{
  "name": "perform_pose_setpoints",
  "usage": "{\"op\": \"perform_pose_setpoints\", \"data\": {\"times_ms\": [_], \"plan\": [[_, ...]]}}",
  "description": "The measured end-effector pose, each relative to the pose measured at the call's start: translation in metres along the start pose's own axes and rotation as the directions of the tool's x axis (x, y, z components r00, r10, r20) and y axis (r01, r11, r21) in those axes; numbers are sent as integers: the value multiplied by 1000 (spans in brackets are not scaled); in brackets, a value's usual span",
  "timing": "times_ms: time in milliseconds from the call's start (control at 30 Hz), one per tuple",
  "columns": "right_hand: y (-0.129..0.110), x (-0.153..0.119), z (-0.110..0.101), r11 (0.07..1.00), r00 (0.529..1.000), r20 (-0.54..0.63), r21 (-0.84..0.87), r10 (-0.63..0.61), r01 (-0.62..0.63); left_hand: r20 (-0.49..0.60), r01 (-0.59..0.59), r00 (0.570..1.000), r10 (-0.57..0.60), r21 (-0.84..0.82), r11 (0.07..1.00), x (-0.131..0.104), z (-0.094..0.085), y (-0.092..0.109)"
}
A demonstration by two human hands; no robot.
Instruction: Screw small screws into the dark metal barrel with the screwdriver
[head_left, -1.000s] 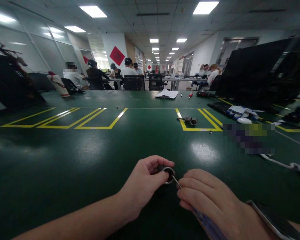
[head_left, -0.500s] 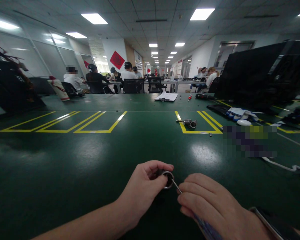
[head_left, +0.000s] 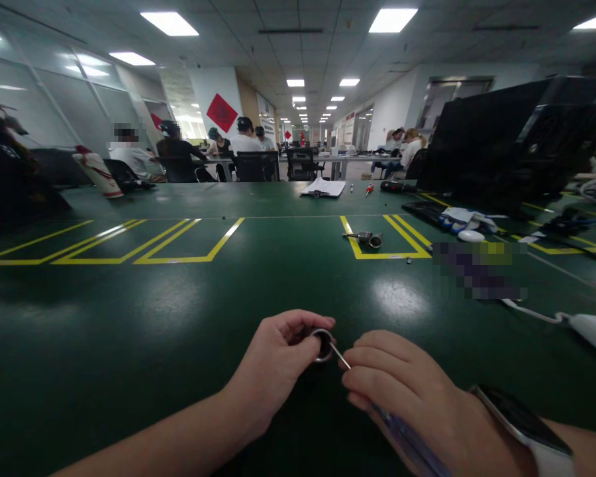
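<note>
My left hand (head_left: pixel 273 358) is closed around a small hollow metal cylinder (head_left: pixel 324 346), its round open end turned toward the right. The thumb presses at the rim and the fingers curl over the top; the rest of the part is hidden in the palm. In my right hand (head_left: pixel 402 377) is a screwdriver (head_left: pixel 408 438) with a translucent bluish-purple handle. Its thin metal shaft points up and left into the cylinder's mouth, where the tip cannot be made out. A watch (head_left: pixel 521 417) is on my right wrist.
On the green table (head_left: pixel 129 331), a metal fitting with a thin stem (head_left: pixel 365 238) lies within yellow tape, a tiny metal piece (head_left: pixel 408 261) nearby. Farther back are a clipboard with papers (head_left: pixel 324 187) and a red-handled tool (head_left: pixel 370 189). Gloves (head_left: pixel 464 220) and a black monitor (head_left: pixel 501 139) stand right.
The view has turned slightly, so the table and background sit a little farther left. Both hands keep their hold, with the shaft still at the cylinder's mouth; more of the watch shows.
</note>
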State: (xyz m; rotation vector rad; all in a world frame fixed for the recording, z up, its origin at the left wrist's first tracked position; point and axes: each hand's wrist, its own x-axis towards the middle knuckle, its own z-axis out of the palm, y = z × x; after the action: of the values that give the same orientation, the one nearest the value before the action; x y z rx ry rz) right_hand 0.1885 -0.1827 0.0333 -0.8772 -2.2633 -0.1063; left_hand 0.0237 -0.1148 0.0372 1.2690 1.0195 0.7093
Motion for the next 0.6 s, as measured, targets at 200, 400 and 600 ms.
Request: {"op": "perform_pose_setpoints", "data": {"times_ms": [200, 400, 600], "plan": [[1, -4, 2, 1000, 1000, 6, 24, 1, -1, 27, -23, 999, 23, 1, 1000, 0, -1, -5], [4, -8, 4, 999, 1000, 24, 42, -11, 10, 43, -39, 998, 40, -16, 999, -1, -1, -7], [3, -10, 3, 996, 998, -18, 68, -52, 53, 41, -37, 998, 37, -3, 999, -1, -1, -8]]}}
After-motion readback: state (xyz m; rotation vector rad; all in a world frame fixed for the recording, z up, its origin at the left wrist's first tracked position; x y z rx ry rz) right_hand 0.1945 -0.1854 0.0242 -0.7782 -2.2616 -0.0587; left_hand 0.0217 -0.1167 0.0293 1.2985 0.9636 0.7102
